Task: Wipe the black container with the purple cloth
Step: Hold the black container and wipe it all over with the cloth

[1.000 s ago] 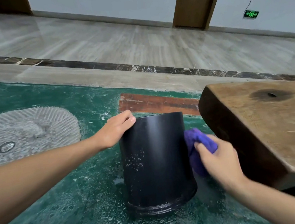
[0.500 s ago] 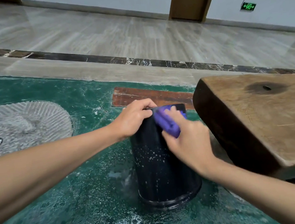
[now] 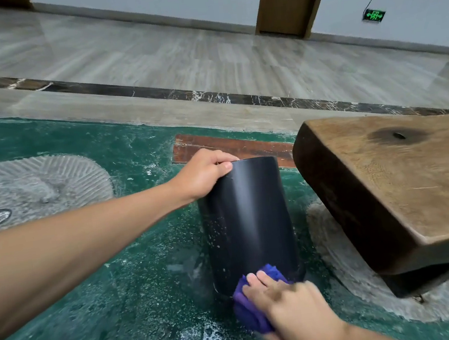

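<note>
A tall black cylindrical container stands on the green speckled floor, with white specks on its left side and a clean strip down its front. My left hand grips its top rim at the left. The purple cloth is bunched under my right hand, which presses it against the container's bottom front edge. The container's base is hidden behind the cloth and hand.
A thick dark wooden slab on a grey stone base stands close to the container's right. A ribbed grey stone disc lies on the left. A reddish plank lies behind the container, with tiled floor beyond it.
My right hand slid the purple cloth from the container's top rim down its front to the bottom edge. My left hand kept its grip on the rim.
</note>
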`<state>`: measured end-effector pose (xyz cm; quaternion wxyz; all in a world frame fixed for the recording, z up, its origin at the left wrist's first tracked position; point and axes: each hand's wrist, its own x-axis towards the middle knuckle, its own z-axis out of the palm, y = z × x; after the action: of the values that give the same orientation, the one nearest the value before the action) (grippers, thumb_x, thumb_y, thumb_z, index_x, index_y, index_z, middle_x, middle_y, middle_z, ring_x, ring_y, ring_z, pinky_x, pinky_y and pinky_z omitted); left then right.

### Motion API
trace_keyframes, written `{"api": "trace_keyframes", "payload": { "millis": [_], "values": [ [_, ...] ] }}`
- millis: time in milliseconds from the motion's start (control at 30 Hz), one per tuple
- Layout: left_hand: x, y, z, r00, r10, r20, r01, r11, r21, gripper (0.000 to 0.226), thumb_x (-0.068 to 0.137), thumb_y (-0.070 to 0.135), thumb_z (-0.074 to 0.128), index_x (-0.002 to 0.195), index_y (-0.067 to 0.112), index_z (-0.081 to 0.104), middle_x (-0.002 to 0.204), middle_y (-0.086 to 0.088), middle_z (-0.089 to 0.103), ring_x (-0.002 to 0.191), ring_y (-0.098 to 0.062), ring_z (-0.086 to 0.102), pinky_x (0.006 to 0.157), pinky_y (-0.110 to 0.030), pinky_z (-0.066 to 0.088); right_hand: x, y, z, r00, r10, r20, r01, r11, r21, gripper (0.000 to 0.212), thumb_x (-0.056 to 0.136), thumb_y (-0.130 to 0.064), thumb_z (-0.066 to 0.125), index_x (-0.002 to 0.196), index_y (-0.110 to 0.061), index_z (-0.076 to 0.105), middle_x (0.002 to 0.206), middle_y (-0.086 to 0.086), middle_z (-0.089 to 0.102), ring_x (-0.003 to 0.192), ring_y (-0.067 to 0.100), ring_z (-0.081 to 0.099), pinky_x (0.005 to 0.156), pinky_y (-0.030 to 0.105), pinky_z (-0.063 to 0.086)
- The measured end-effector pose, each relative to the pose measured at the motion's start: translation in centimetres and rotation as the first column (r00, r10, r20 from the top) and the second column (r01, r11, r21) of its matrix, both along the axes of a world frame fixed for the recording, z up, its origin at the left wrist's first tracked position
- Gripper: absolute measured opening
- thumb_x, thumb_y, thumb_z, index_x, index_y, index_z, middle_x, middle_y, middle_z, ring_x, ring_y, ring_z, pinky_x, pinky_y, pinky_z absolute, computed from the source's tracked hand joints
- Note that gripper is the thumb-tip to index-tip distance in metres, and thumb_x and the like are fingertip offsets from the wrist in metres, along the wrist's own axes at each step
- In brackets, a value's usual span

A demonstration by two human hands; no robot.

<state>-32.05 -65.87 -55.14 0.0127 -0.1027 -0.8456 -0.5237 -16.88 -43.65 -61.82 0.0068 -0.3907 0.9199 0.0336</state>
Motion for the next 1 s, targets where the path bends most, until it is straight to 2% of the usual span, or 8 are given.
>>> {"api": "trace_keyframes", "payload": {
  "millis": [100,200,300,467,600,800,933,1000],
  "values": [
    [0.7,0.5,0.9,0.999,0.015,0.030,-0.013,0.999,-0.053,0.028,0.096,0.001,0.054,0.116,0.003,0.074,0.096,0.000,0.064,0.098,-0.015,0.056,0.077,-0.013,0.037,-1.5,0.2,2.2,0.967,-0.219,0.130,0.236,0.962,-0.138,0.054,0.074,-0.058,0.044,0.119,-0.034,0.064,0.101,-0.008,0.075,0.087,0.020,0.072,0.073,0.031,0.057],
    [1.4,1.3,2.3,0.997,0.033,0.063,-0.026,0.994,-0.109,0.027,0.094,0.002,0.057,0.114,0.003,0.074,0.112,-0.010,0.069,0.109,-0.012,0.054,0.081,-0.010,0.031,-3.3,0.4,5.3,0.901,-0.327,0.284,0.426,0.785,-0.450,0.044,0.070,-0.046,0.046,0.092,-0.018,0.073,0.074,0.000,0.072,0.073,0.018,0.068,0.069,0.036,0.054],
    [1.9,1.6,4.1,0.991,0.105,0.088,-0.093,0.987,-0.133,0.025,0.092,0.006,0.059,0.109,0.010,0.077,0.121,-0.006,0.071,0.114,-0.014,0.057,0.092,-0.018,0.032,-5.1,0.0,7.1,0.886,-0.365,0.286,0.464,0.679,-0.570,0.018,0.074,-0.031,0.061,0.065,-0.016,0.064,0.057,-0.003,0.065,0.063,0.016,0.065,0.059,0.032,0.048],
    [2.7,-0.5,6.1,0.967,0.220,0.130,-0.194,0.963,-0.186,0.025,0.088,0.006,0.059,0.096,0.017,0.080,0.090,0.007,0.070,0.099,-0.017,0.061,0.079,-0.022,0.041,-7.8,-1.1,7.1,0.822,-0.496,0.280,0.545,0.544,-0.637,0.021,0.079,-0.025,0.063,0.060,-0.015,0.062,0.054,-0.002,0.065,0.061,0.016,0.062,0.056,0.028,0.045],
    [3.1,-2.3,5.6,0.951,0.253,0.177,-0.212,0.952,-0.221,0.025,0.089,0.003,0.057,0.097,0.010,0.080,0.097,0.000,0.071,0.104,-0.022,0.062,0.086,-0.025,0.041,-9.0,-2.2,6.0,0.772,-0.515,0.373,0.611,0.440,-0.658,0.030,0.082,-0.026,0.061,0.053,-0.020,0.054,0.051,-0.004,0.060,0.064,0.021,0.061,0.056,0.029,0.036],
    [1.3,-2.3,5.2,0.952,0.293,0.093,-0.272,0.944,-0.190,0.012,0.081,0.014,0.070,0.077,0.018,0.081,0.079,0.019,0.070,0.095,-0.010,0.066,0.080,-0.021,0.044,-11.6,-4.5,5.9,0.771,-0.479,0.420,0.609,0.361,-0.706,0.024,0.084,-0.028,0.064,0.060,-0.025,0.062,0.061,-0.007,0.067,0.072,0.020,0.065,0.060,0.028,0.042],
    [-0.3,-2.6,6.0,0.995,0.095,-0.021,-0.097,0.984,-0.148,0.016,0.088,0.015,0.068,0.099,0.021,0.077,0.102,0.005,0.077,0.104,-0.011,0.069,0.095,-0.024,0.050,-13.7,-5.2,5.5,0.736,-0.493,0.465,0.642,0.286,-0.712,0.012,0.084,-0.031,0.065,0.080,-0.024,0.074,0.077,-0.003,0.074,0.082,0.024,0.068,0.073,0.033,0.053],
    [-0.5,-4.8,5.6,0.998,0.044,-0.052,-0.053,0.981,-0.188,0.021,0.092,0.012,0.062,0.108,0.020,0.074,0.112,0.003,0.075,0.109,-0.010,0.067,0.103,-0.027,0.045,-14.7,-5.0,5.4,0.707,-0.500,0.500,0.662,0.220,-0.716,0.011,0.082,-0.031,0.065,0.074,-0.026,0.071,0.077,-0.003,0.074,0.083,0.025,0.068,0.074,0.033,0.052]
  ]
}}
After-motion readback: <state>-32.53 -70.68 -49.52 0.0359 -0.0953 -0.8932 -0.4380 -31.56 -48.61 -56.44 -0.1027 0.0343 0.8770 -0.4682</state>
